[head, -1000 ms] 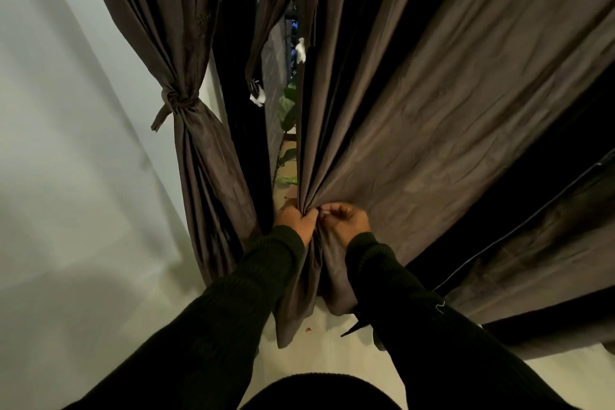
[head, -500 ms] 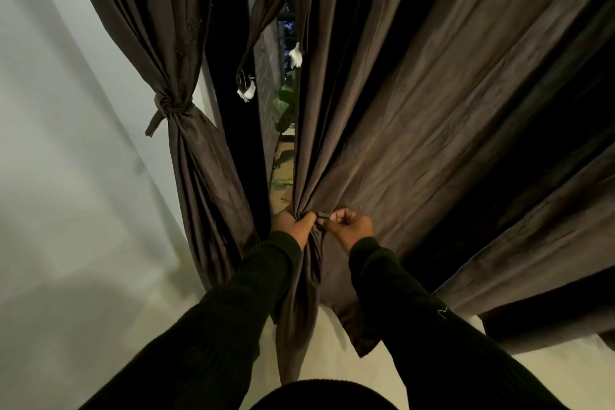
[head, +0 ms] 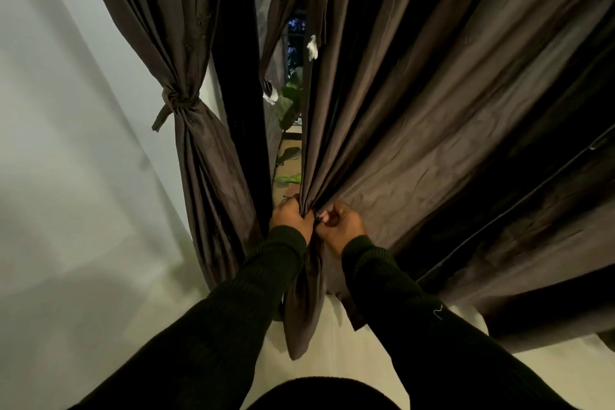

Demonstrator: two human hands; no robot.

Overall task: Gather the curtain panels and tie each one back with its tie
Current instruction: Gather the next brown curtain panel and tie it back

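A dark brown curtain panel (head: 432, 116) hangs on the right, its folds drawn down to one bunch at the middle. My left hand (head: 289, 214) grips that bunch from the left. My right hand (head: 339, 225) is pressed against it from the right, fingers curled, pinching something thin and dark that I cannot make out. The gathered tail (head: 301, 316) hangs below both hands. On the left, another brown panel (head: 186, 43) is cinched by a knotted tie (head: 178, 100) with one loose end hanging.
A white wall (head: 66, 143) fills the left side. Between the panels stands a dark frame post (head: 243, 76), with a gap showing green plant leaves (head: 291, 110) outside. White tufts (head: 312, 46) cling to the curtain edges. Pale floor (head: 332, 359) lies below.
The view has dropped slightly. My hands have pulled closer together at the bunch, and the right panel's cloth is drawn in tighter towards them.
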